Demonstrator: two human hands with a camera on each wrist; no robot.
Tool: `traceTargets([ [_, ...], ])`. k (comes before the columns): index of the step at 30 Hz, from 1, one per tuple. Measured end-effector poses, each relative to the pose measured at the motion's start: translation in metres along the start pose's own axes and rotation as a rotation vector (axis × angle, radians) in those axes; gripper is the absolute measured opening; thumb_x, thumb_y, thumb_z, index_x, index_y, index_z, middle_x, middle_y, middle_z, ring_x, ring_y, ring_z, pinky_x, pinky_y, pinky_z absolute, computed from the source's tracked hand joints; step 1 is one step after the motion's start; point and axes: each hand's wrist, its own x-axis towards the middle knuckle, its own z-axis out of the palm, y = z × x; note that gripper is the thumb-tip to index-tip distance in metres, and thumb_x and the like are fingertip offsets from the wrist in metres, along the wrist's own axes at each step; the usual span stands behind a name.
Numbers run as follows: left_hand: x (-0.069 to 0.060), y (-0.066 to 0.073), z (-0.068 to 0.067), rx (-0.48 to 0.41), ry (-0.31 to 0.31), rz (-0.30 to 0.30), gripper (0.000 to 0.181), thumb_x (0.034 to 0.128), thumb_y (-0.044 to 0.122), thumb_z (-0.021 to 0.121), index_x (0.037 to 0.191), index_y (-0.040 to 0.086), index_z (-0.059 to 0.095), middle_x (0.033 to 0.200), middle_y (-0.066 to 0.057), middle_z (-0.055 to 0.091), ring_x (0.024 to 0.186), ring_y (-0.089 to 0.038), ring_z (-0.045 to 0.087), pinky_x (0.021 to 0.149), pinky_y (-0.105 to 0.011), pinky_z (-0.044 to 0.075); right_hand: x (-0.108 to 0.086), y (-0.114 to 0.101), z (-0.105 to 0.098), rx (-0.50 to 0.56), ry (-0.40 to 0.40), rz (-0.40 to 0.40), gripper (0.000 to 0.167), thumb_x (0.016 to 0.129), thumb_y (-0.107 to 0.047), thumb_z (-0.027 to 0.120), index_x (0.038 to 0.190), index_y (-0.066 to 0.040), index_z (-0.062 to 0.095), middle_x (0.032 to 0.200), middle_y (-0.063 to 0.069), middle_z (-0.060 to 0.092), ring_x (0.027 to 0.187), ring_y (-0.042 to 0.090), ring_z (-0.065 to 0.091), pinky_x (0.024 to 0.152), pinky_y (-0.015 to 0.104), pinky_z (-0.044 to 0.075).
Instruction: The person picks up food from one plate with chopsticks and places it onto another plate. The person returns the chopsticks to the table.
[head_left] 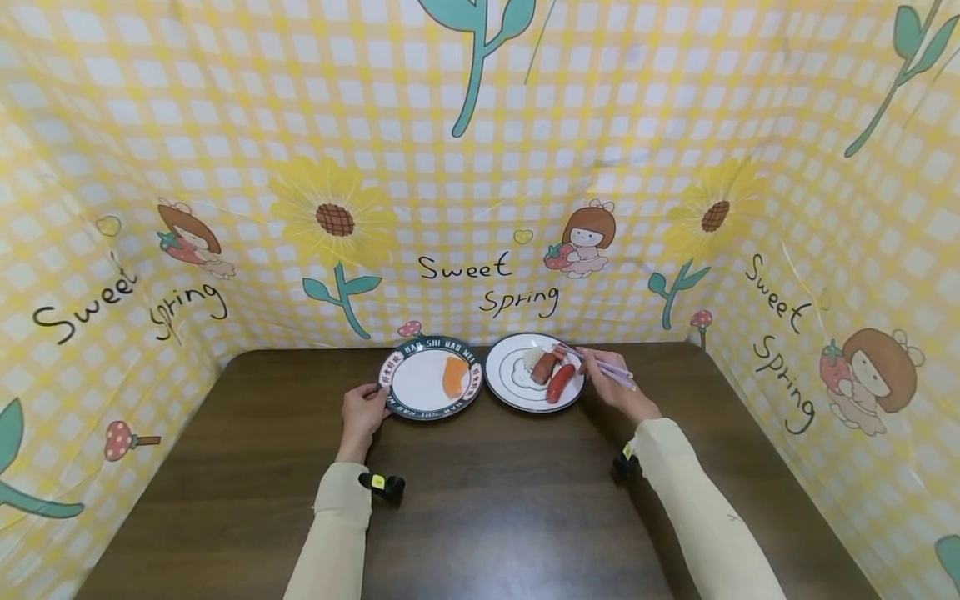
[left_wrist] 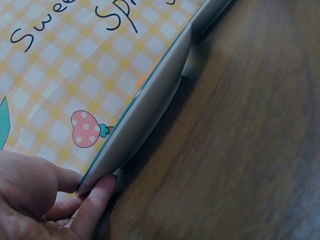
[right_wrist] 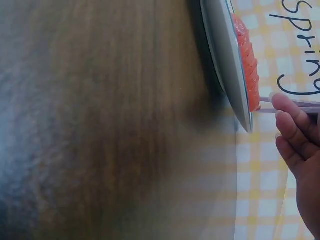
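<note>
My left hand (head_left: pixel 365 415) pinches the left edge of a dark-rimmed plate (head_left: pixel 416 379); in the left wrist view the thumb and fingers (left_wrist: pixel 100 197) grip its rim. An orange slice-like piece (head_left: pixel 453 377) lies on the plate's right side. My right hand (head_left: pixel 617 393) holds a pair of lilac chopsticks (head_left: pixel 619 374). Their tips are over the right side of a white plate (head_left: pixel 498 367), close to a scored red sausage (head_left: pixel 560 383). Beside the sausage lies a brownish-red piece (head_left: pixel 545 367) and something pale. Whether the tips clasp any food cannot be told.
Both plates stand side by side near the back of the brown wooden table (head_left: pixel 480 500). A yellow checked cloth (head_left: pixel 465 183) with printed flowers and lettering hangs behind and at both sides. A black wrist camera (head_left: pixel 386 486) sits at the left sleeve.
</note>
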Motion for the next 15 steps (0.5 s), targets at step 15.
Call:
traceTargets([
  [15, 0.001, -0.001, 0.0, -0.006, -0.005, -0.001, 0.047, 0.1058, 0.017, 0.052, 0.144, -0.01, 0.047, 0.131, -0.03, 0.057, 0.111, -0.031, 0.063, 0.075, -0.019, 0.058, -0.012, -0.002, -0.004, 0.156, 0.089, 0.285, 0.061, 0.112, -0.039, 0.034, 0.115, 0.009, 0.071, 0.085, 0.026, 0.072, 0.075, 0.028, 0.067, 0.065, 0.021, 0.05],
])
